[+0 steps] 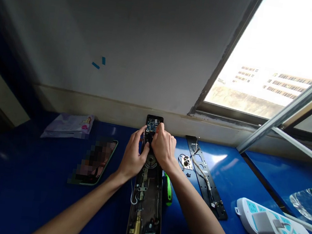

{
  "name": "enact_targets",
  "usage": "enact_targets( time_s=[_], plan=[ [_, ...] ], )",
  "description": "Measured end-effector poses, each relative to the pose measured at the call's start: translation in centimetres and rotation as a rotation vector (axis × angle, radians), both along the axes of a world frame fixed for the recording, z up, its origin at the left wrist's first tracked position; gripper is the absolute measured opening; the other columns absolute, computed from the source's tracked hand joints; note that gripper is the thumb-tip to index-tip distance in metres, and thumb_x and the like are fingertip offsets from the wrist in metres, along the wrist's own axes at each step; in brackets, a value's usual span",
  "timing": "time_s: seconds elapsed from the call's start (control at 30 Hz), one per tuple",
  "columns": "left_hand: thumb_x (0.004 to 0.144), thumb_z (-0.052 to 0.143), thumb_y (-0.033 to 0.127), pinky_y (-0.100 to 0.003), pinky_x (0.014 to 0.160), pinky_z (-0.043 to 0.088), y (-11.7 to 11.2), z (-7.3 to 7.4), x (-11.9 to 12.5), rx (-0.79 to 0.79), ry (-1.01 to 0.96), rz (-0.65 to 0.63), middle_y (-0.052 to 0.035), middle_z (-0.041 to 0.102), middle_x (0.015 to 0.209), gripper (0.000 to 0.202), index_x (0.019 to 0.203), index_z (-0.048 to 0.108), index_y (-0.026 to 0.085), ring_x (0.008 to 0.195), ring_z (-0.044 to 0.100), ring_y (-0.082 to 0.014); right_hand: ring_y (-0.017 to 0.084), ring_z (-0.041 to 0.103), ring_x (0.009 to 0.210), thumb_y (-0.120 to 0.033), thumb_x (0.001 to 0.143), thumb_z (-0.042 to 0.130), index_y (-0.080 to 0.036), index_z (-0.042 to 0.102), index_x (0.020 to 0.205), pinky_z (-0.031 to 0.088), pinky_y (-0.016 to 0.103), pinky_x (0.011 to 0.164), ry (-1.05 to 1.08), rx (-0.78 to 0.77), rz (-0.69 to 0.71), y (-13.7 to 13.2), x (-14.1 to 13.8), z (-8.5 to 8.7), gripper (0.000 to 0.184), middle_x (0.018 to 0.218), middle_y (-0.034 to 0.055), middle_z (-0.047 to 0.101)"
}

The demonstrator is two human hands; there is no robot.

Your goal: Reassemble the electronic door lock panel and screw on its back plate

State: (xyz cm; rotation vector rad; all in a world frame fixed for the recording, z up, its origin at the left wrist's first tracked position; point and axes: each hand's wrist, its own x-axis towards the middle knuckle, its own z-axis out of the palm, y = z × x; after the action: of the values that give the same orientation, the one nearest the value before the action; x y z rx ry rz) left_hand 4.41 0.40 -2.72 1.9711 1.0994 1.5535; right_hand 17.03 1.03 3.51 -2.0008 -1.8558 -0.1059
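Note:
A long dark electronic door lock housing (148,193) lies open on the blue table, its near end towards me. A blue circuit board (152,125) sits in its far end, and a brass lock cylinder (137,226) is in its near end. My left hand (134,154) grips the upper left edge of the housing, thumb over the inside. My right hand (164,145) is closed at the right edge beside the board, fingers curled inward; whatever its fingertips pinch is hidden. A green-and-black screwdriver handle (167,190) lies against the housing's right side, partly under my right forearm.
To the right lie a black backing plate (208,178) with a cable, a small square part (186,162) and several screws (188,175). A power strip (276,227) and a plastic bottle (311,201) are farther right. A phone (95,162) and a tissue pack (69,126) lie left.

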Motion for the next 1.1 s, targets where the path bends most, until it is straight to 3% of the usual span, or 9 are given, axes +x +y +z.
enact_targets(
  time_s=[0.47,0.6,0.8,0.93,1.1],
  plan=[
    [0.101,0.053,0.020,-0.052,0.118,0.049,-0.3,0.2,0.1,0.001,0.010,0.027,-0.0143,0.060,0.148,0.050,0.151,0.050,0.024,0.137,0.059,-0.0283,0.018,0.069,0.075,-0.020,0.092,0.048,-0.023,0.062,0.092,0.033,0.028,0.067,0.083,0.079,0.077,0.0,0.3,-0.8,0.014,0.084,0.0027,0.077],
    [0.102,0.054,0.022,-0.052,0.118,0.049,-0.2,0.1,0.1,0.003,0.007,0.016,-0.0141,0.060,0.148,0.050,0.151,0.048,0.025,0.138,0.059,-0.0282,0.019,0.069,0.075,-0.023,0.091,0.051,-0.024,0.063,0.092,0.031,0.029,0.063,0.088,0.068,0.071,-0.5,-0.1,0.3,0.012,0.089,0.0028,0.078],
    [0.104,0.051,0.026,-0.051,0.119,0.047,-0.6,0.2,0.1,-0.029,0.026,0.016,-0.0145,0.057,0.149,0.049,0.153,0.046,0.024,0.140,0.056,-0.0278,0.025,0.071,0.082,-0.034,0.088,0.062,-0.023,0.066,0.090,0.038,0.030,0.065,0.094,-0.020,-0.001,-0.7,2.2,2.7,0.012,0.089,0.0080,0.077],
    [0.103,0.051,0.027,-0.053,0.119,0.046,-0.4,-0.4,0.1,-0.068,0.017,0.032,-0.0156,0.057,0.149,0.051,0.154,0.044,0.022,0.140,0.056,-0.0289,0.027,0.072,0.092,-0.047,0.087,0.069,-0.021,0.070,0.080,0.045,0.031,0.069,0.091,-0.108,0.042,-0.7,3.2,3.1,0.027,0.097,0.0119,0.077],
    [0.104,0.051,0.030,-0.053,0.117,0.048,0.0,-0.8,0.0,-0.062,0.003,0.015,-0.0147,0.059,0.149,0.051,0.155,0.044,0.024,0.139,0.057,-0.0287,0.022,0.072,0.093,-0.048,0.093,0.071,-0.021,0.076,0.083,0.051,0.030,0.076,0.136,-0.210,0.111,-0.4,3.8,3.1,0.029,0.095,0.0084,0.077]
  ],
)
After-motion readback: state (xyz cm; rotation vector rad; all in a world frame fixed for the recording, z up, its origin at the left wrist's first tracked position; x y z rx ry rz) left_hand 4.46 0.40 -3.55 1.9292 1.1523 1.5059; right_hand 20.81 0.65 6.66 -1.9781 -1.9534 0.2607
